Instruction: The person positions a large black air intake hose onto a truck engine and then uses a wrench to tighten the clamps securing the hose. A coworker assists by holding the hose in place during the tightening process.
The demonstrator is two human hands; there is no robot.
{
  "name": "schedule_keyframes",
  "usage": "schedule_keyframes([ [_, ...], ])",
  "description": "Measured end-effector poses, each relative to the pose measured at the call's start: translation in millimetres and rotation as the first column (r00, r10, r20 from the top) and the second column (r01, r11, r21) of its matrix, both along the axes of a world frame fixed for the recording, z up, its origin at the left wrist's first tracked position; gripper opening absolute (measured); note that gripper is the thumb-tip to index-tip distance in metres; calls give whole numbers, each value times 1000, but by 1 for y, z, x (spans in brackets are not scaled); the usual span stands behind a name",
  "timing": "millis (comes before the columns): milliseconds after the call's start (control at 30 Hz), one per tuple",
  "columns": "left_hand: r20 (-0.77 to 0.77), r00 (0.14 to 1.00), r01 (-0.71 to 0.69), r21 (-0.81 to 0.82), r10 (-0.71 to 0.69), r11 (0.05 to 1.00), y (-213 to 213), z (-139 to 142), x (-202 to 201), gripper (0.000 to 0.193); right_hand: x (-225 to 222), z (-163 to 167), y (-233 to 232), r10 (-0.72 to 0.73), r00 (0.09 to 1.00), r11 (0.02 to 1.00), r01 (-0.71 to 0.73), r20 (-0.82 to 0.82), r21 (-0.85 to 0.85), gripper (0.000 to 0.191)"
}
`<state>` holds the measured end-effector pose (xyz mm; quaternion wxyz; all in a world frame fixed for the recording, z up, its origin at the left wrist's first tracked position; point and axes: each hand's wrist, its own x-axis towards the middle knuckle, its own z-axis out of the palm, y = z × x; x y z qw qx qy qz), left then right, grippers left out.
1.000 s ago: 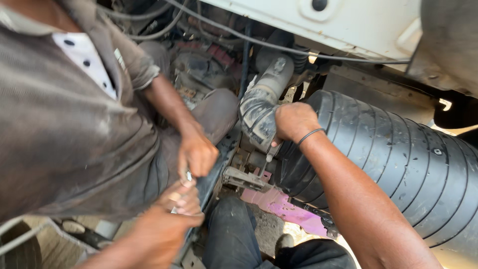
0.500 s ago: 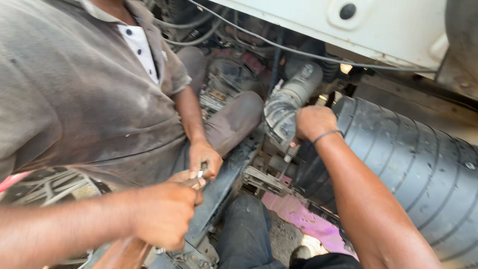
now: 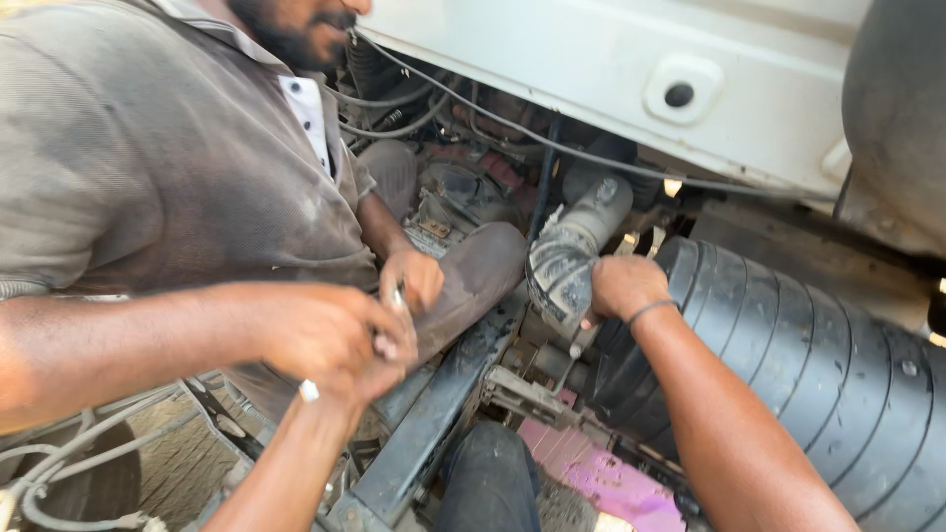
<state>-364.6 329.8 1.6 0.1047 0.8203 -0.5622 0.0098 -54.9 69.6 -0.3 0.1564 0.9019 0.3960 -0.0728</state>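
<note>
Two people crowd their hands into a truck's underside, left of the big black tyre point(image 3: 818, 365).
Wearer's right hand point(image 3: 623, 286) grips the wrapped grey hose point(image 3: 564, 264) against the tyre. The left hand point(image 3: 382, 363) is half hidden under a co-worker's hand point(image 3: 315, 330), so its grip is unclear. With hands so tangled round a small metal tool point(image 3: 398, 296), a slip could pinch fingers.

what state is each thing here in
ribbed grey hose: bent downward, right hand gripping its end
small metal tool: upright, held by co-worker's hand
left hand: bunched under another hand, grip hidden
black tyre: dusty, under white body panel
</note>
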Motion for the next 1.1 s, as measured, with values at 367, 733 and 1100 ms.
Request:
schedule_keyframes([
  [367, 228, 928, -330, 140, 294, 934, -205, -91, 35, 19, 22, -17, -1, 112, 990, 993, -114, 86, 16, 66],
  [733, -967, 154, -893, -49, -202, -447, -271, -234, 136, 26, 21, -30, -6, 133, 980, 987, -144, 150, 71, 62],
  [1100, -943, 223, -795, -29, -249, -605, -264, -242, 186, 25, 14, -24, -2, 114, 983, 992, -119, 146, 29, 71],
])
